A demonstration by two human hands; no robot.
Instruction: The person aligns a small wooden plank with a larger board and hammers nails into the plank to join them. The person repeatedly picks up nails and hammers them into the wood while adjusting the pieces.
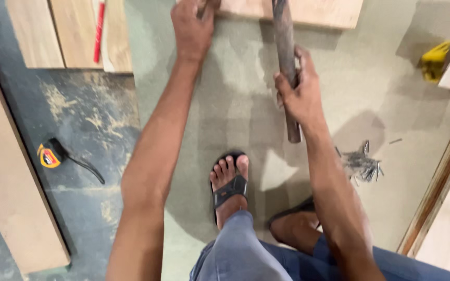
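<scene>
My right hand (299, 93) grips the dark wooden handle of a hammer (286, 47); the handle runs up out of the top of the view, so its head is hidden. My left hand (192, 26) reaches forward and rests on the near edge of a light wooden board (319, 11) lying on the floor at the top, fingers curled; whether it pinches something small I cannot tell. My foot in a black sandal (228, 188) stands on the grey floor between my arms.
A heap of nails (361, 164) lies right of my forearm. A yellow-and-black tape measure (50, 155) sits at left on the dusty floor. Wooden panels with a red pencil (98, 32) lie top left, another board (6, 177) along the left, a yellow object (434, 60) top right.
</scene>
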